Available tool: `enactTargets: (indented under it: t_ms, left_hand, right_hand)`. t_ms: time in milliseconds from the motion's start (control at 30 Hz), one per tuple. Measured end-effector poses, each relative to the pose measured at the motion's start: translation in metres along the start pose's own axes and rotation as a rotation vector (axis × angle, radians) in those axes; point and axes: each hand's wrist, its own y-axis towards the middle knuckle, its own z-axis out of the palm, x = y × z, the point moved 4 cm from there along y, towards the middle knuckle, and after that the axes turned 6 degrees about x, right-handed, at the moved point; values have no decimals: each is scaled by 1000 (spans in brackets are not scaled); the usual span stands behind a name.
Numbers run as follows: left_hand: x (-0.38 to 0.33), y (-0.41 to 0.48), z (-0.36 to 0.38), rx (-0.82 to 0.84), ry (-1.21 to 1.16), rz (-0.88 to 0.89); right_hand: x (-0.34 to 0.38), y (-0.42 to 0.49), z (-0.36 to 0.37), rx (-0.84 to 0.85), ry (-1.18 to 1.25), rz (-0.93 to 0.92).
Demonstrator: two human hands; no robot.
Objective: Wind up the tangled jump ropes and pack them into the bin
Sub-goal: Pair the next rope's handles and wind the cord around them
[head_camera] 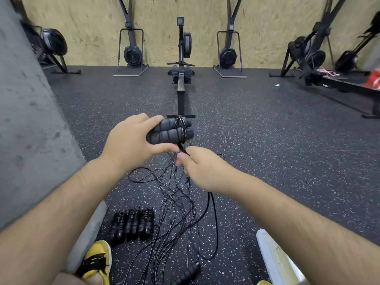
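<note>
foam handles paired, cord looped round them, gripped in left hand above the floor | right hand pinches the cord just below | loose cords tangled on floor beneath | three wound ropes side by side near floor's left edge

This was a gym. A rowing machine stood in the middle of the room, its rail running toward the camera. An upright pull machine with a flywheel at its base stood on one side of it and a second pull machine on the other, both against a chipboard wall. More black fan-wheel trainers stood at the room's edges (too blurred to tell their exact type). The floor was dark rubber matting flecked with pale specks. On it lay three wound jump ropes beside a spread of loose black cords.
</note>
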Motion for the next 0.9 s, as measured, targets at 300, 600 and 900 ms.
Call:
enactTargets:
  t_ms: [300, 600, 900]
  left_hand:
    - [13, 1, 13, 87, 203, 75]
    - [-8, -8, 20, 215, 146, 272]
    - [-36, -15, 9, 290, -218, 305]
  right_hand:
    - [18, -18, -12, 14, -202, -42]
    - [8, -15, -52, -234, -673, -212]
    - [-32, 5, -56, -201, -328, -277]
